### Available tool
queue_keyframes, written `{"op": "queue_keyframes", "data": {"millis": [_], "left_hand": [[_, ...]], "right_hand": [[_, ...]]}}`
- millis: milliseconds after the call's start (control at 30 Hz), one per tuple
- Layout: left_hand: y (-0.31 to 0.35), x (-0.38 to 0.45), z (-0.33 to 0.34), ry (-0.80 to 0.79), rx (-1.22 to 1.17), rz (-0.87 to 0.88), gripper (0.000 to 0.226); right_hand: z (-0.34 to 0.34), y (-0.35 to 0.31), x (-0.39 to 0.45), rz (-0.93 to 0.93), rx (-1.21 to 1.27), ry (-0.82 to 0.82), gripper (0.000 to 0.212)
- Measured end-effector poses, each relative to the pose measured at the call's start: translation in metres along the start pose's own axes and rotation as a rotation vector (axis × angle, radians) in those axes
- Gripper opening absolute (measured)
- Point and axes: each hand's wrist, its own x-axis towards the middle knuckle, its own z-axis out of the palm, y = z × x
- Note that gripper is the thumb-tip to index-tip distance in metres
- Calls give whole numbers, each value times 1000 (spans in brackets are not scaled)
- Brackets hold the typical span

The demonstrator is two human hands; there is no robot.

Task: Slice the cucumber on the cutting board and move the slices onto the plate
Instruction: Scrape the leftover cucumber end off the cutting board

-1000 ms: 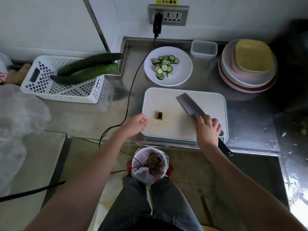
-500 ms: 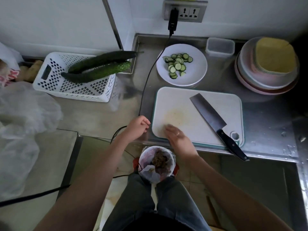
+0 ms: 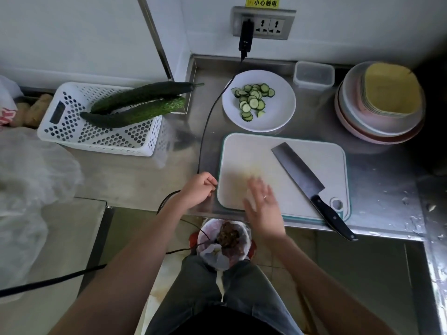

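**Board bare, slices plated, both hands empty**

Nearest, below the front edge of the surface point(image 3: 150, 182), a lined bin point(image 3: 223, 243) stands on the floor between the person's legs. Just above it the right hand point(image 3: 262, 209) hovers over the near edge of the cutting board point(image 3: 285, 180), blurred, its fingers point(image 3: 256, 187) spread wide and holding nothing. The left hand point(image 3: 197, 189) rests at the board's near-left corner, loosely curled; nothing shows in it, though the palm is hidden. A black cable point(image 3: 205, 131) runs right beside that hand from the wall socket point(image 3: 263, 22).

The board carries no cucumber, only a faint wet stain. The knife point(image 3: 304, 182) lies flat across its right half, the handle jutting past the front edge of the surface.

Risks, as I judge them: that overhanging handle could be knocked by a sleeve or hip and drop to the floor; and the cable lying close to the left hand could snag and drag across the board.

Farther back, the cucumber slices point(image 3: 254, 100) sit heaped on the left half of the white plate point(image 3: 280, 110), just behind the board and well apart from both hands. This piece of the task looks finished. Two whole cucumbers point(image 3: 135, 105) lie across a white basket point(image 3: 96, 134) toward the back left, also out of reach of the fingers. A clear tub point(image 3: 313, 73) and stacked bowls point(image 3: 379, 105) fill the back right corner.
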Motion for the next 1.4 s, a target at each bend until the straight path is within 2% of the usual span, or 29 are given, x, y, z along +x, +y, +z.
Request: {"op": "queue_keyframes", "data": {"millis": [33, 67, 133, 267, 333, 400, 467, 500, 567, 633, 667, 700, 733, 800, 867, 967, 1100, 1300, 1400], "left_hand": [[0, 0, 0, -5, 0, -7, 22], [0, 0, 1, -6, -1, -10, 21], [0, 1, 2, -5, -4, -13, 20], [0, 5, 2, -7, -4, -19, 20], [1, 6, 1, -10, -5, -26, 18], [3, 7, 0, -7, -4, -33, 17], [6, 9, 1, 23, -23, -34, 14], [7, 10, 1, 45, -31, -33, 10], [10, 9, 1, 77, 11, -30, 7], [13, 8, 2, 82, 128, -41, 22], [15, 7, 4, 85, 192, -42, 28], [18, 7, 6, 86, 242, -37, 31], [20, 7, 9, 80, 275, -32, 32], [25, 9, 15, 58, 313, -26, 29], [27, 11, 19, 88, 388, -19, 26], [23, 15, 18, 202, 636, -11, 33], [20, 17, 19, 191, 714, -29, 48], [39, 12, 34, 189, 885, -110, 28], [42, 10, 37, 187, 931, -158, 27]], "right_hand": [[-4, 6, 11, 110, 6, -58, 59], [-4, 12, 18, 130, -49, -126, 63], [0, 16, 14, 10, -182, -240, 67], [7, 18, -31, -179, -212, -412, 66], [8, 22, -43, -227, -217, -426, 64], [2, 21, -48, -373, -209, -461, 58], [-1, 21, -51, -610, -234, -378, 46], [-6, 20, -51, -640, -225, -297, 40], [-18, 23, -46, -455, -152, -37, 32], [-36, 37, -37, -97, -89, 229, 31], [-47, 47, -32, 82, -95, 307, 32], [-57, 58, -28, 223, -137, 318, 33], [-64, 69, -25, 335, -187, 258, 36], [-70, 86, -23, 489, -247, 65, 49], [-71, 94, -22, 552, -244, -20, 50], [-73, 96, -16, 600, -202, -18, 40], [-84, 106, -13, 607, -189, -15, 39], [-101, 123, -12, 610, -152, 52, 42], [-101, 126, -14, 615, -137, 79, 43]]}}
